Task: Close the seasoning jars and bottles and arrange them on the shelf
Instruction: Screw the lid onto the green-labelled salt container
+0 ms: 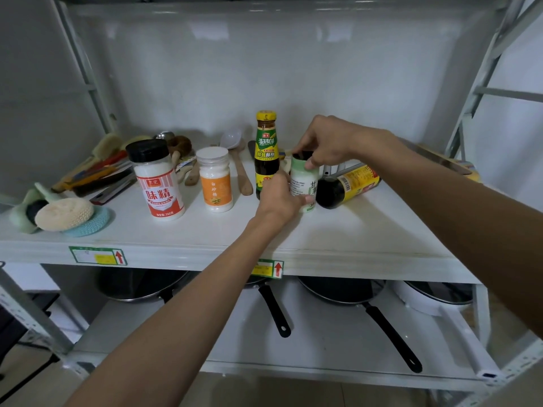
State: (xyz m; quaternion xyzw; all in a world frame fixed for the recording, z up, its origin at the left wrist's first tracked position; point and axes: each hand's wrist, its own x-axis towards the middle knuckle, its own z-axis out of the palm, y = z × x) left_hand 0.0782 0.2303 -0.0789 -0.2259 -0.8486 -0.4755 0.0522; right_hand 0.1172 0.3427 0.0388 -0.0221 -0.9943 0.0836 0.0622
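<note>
A white jar with a pale green label stands upright mid-shelf. My left hand grips its body from the left. My right hand pinches the jar's dark cap from above. Just behind stands a dark sauce bottle with a yellow cap. Another dark bottle with a yellow label lies on its side to the right. Further left stand a white-lidded jar with an orange label and a black-lidded jar with a red label.
Wooden spoons, a white ladle and brushes lie along the back of the white shelf. Scrubbing pads sit at its left front corner. Black pans rest on the lower shelf. Slanted metal braces flank both sides.
</note>
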